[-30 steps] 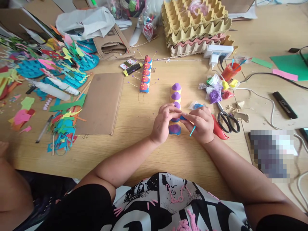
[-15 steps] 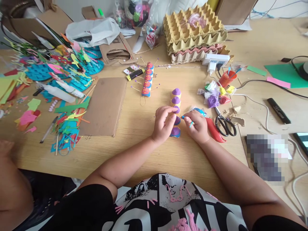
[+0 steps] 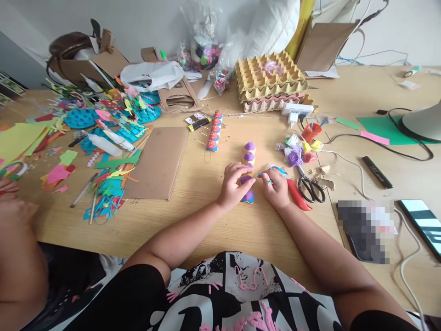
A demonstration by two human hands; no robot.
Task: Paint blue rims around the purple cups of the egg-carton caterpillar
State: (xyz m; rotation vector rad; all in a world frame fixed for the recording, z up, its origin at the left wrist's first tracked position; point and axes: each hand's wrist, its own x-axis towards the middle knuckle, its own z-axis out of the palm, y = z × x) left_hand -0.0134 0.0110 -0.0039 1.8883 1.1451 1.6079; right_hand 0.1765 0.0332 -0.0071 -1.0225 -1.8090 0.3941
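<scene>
A strip of joined bumps, yellow with purple caps (image 3: 249,156), lies on the desk (image 3: 241,234) in front of the person, running from near to far; blue edges its nearest bump. The left hand (image 3: 234,185) arches over its left side, thumb and fingers parted in a loose curve, with a purple cap showing in the gap; whether the fingertips touch the strip cannot be told. Just right of the strip, the right hand (image 3: 276,187) is closed around a thin blue tool (image 3: 269,182), whose tip points left toward the bumps.

Beyond the right hand is a bag of blue clay (image 3: 280,170), partly hidden. To its right lie a long red object (image 3: 299,196) and black-handled scissors (image 3: 312,189), and farther off, small bags of coloured clay (image 3: 294,156) and an orange cup (image 3: 311,132) with blue sticks in it.

Far left of the strip stands a red-and-blue bumped strip (image 3: 212,138) with thin pins sticking out of its sides. A flat cardboard sheet (image 3: 156,163) lies left of that, then paper scraps (image 3: 112,186) and white glue bottles (image 3: 103,143). Stacked egg trays (image 3: 270,78) stand at the far side. At the left edge, another person's hand (image 3: 15,209) is partly in view.
</scene>
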